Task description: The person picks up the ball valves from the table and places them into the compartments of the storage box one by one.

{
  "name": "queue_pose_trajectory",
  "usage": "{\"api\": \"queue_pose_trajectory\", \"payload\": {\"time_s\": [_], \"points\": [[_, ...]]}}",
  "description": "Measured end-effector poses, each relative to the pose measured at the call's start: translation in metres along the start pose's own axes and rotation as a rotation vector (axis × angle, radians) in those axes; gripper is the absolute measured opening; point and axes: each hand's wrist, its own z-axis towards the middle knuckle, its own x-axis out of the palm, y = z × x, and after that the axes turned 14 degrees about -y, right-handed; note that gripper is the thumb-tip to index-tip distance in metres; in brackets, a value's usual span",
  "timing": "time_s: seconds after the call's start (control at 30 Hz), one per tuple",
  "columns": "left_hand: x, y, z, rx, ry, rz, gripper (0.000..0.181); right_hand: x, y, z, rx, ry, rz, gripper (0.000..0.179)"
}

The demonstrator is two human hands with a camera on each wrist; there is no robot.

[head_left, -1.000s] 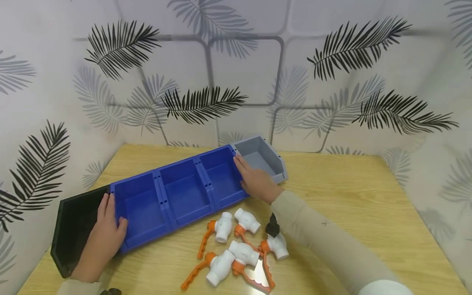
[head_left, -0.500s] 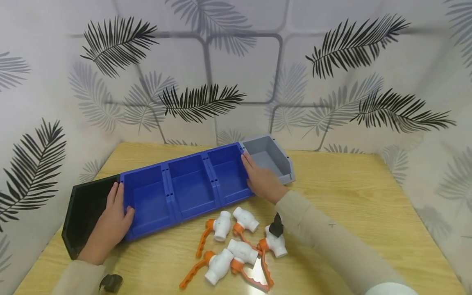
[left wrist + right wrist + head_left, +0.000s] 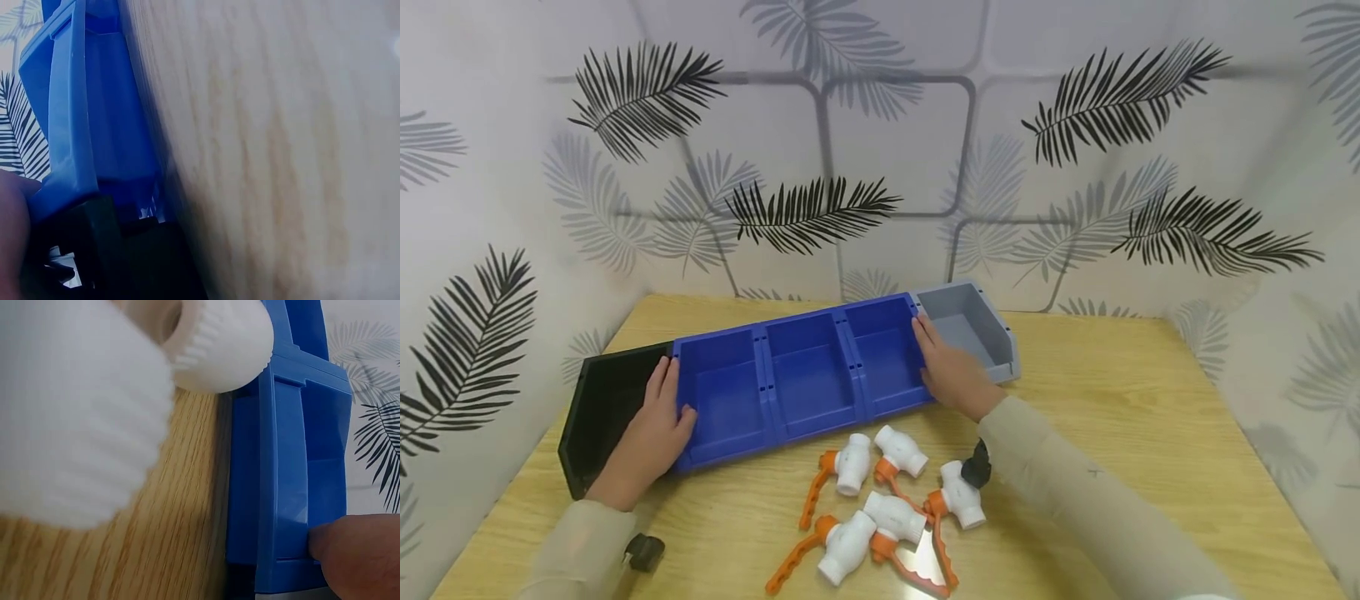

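A joined row of bins lies across the table: a black bin [image 3: 583, 425] at left, three blue bins [image 3: 808, 379] in the middle, a grey bin [image 3: 966, 333] at right. My left hand [image 3: 651, 429] rests with straight fingers on the seam between the black and first blue bin, thumb spread over the blue one. On the divider between the last blue bin and the grey one lies my right hand [image 3: 955, 375], fingers extended. In the right wrist view its thumb [image 3: 362, 553] touches the blue bin's front; its other fingers are hidden there.
In front of the row lie several white ball valves [image 3: 853, 462] with orange handles, one close under the right sleeve [image 3: 1060, 467]. The wooden table [image 3: 1112, 400] meets a leaf-patterned backdrop [image 3: 895, 150] behind the bins.
The whole bin row has slid right and swung its left end away from me, becoming straighter to the table's back edge. Both hands moved along with it; the valves stayed put.
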Motion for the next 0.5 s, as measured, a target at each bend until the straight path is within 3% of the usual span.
{"api": "queue_pose_trajectory", "payload": {"time_s": [0.5], "points": [[0.015, -0.012, 0.02, 0.029, 0.032, -0.008, 0.07, -0.003, -0.021, -0.014, 0.048, -0.015, -0.004, 0.075]]}}
